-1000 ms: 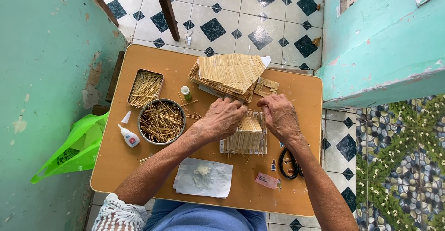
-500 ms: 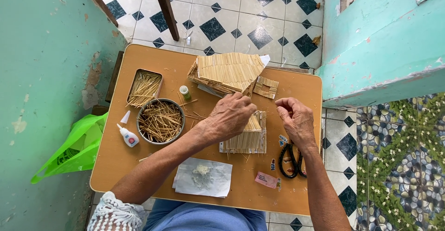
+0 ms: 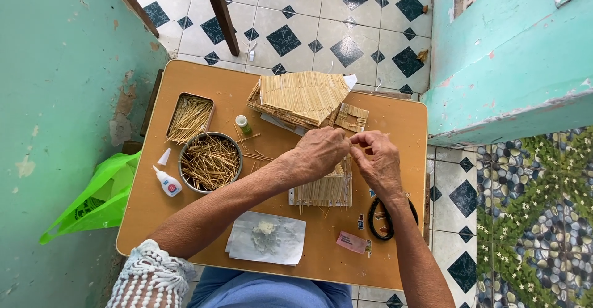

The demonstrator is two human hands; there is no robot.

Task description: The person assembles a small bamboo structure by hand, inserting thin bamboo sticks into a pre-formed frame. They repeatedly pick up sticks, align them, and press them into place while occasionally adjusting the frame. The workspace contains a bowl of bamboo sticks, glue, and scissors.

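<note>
Two hands: meet fingertip to fingertip mid-table, over the stick panel
Left hand point(image 3: 320, 152): fingers pinched narrow; what they hold cannot be told
Right hand point(image 3: 378, 160): fingers pinched narrow, touching the left
Stick panel point(image 3: 324, 190): flat, toward the table's point(image 3: 185, 234) near edge
Stick roof point(image 3: 302, 98): far edge
Round bowl of sticks point(image 3: 210, 163): left side

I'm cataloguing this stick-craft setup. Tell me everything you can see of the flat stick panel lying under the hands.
The stick panel is a flat, roughly rectangular sheet of thin pale straw-coloured sticks laid side by side, ends slightly uneven along its near edge. It lies flat on the wooden table, in front of the larger stick roof piece. The left hand covers its upper part; the right hand is at its upper right corner.
</note>
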